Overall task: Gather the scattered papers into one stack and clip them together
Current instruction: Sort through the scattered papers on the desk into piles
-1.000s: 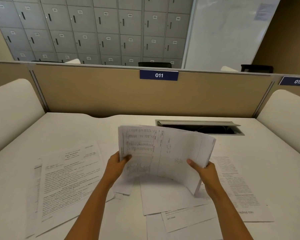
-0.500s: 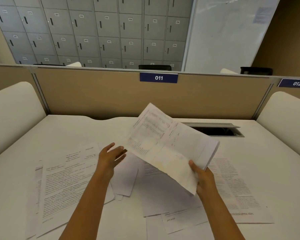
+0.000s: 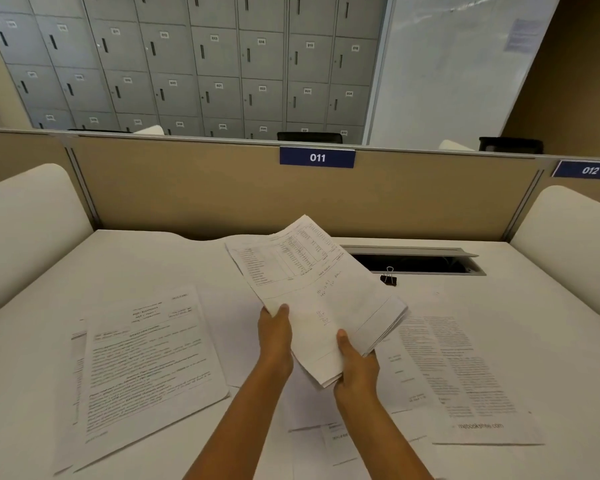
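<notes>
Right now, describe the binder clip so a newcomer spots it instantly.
Find the dark cable slot set into the white desk below the 011 sign. At the slot's near edge stands the binder clip, beyond the sheaf of papers. It is the only small black thing with wire handles among white sheets.

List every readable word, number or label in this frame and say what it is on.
"011": blue plate on the partition.
"012": blue plate at the right.
"014", "022": tags on the lockers; other tags too small to be sure of.
"mebooksfree.com": foot of the right sheet.
Held stack, left sheets, wall notice: print blurred, unreadable.
</notes>
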